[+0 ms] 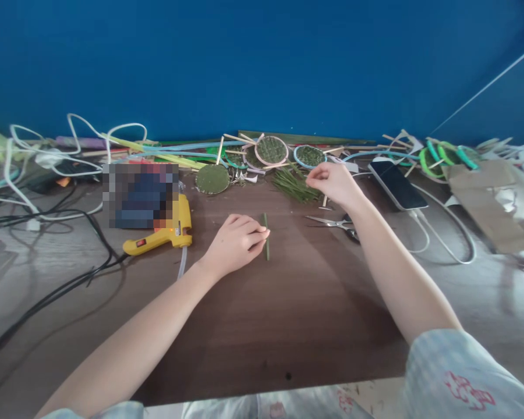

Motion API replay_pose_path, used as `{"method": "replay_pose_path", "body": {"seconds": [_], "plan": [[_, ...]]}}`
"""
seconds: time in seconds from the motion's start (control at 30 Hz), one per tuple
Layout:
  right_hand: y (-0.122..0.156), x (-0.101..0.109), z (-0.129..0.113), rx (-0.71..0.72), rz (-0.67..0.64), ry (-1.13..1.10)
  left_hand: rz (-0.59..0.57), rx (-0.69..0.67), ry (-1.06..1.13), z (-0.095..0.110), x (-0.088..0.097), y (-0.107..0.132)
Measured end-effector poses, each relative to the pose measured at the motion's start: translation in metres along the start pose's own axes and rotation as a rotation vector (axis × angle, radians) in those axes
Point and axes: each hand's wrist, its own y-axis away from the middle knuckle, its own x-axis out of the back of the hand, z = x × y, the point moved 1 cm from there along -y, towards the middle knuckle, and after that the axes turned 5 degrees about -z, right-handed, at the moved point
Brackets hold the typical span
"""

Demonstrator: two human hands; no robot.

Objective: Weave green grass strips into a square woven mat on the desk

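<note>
My left hand is low over the brown table, its thumb and fingers closed on a narrow green leaf strip that stands out above and below the fingertips. Farther off, my right hand reaches over a pile of thin green leaf strips. Its thumb and fingertips are pinched together; whether a strip is between them is hidden. Just below the right wrist lie scissors, blades pointing left, the handles partly covered by my forearm.
A yellow glue gun lies left, its black cable trailing to the near left. Behind are round green-filled hoops and a dark green disc with a stick. A phone with a white cable and torn cardboard lie right.
</note>
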Motion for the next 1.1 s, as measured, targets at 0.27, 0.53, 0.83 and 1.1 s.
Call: {"method": "replay_pose_path", "body": {"seconds": [0.27,0.53,0.83,1.1], "plan": [[0.022,-0.016,-0.033,0.099,-0.347,-0.094,0.007,-0.023,-0.003,-0.001,0.0,0.0],[0.036,-0.055,-0.041,0.335,-0.39,-0.014,-0.029,-0.005,-0.039,0.001,0.003,-0.001],[0.041,-0.054,-0.048,0.453,-0.458,0.069,0.002,-0.034,-0.047,0.0,0.001,-0.001],[0.04,-0.057,-0.046,0.477,-0.453,0.129,0.025,0.035,-0.088,0.002,0.005,-0.003]]}}
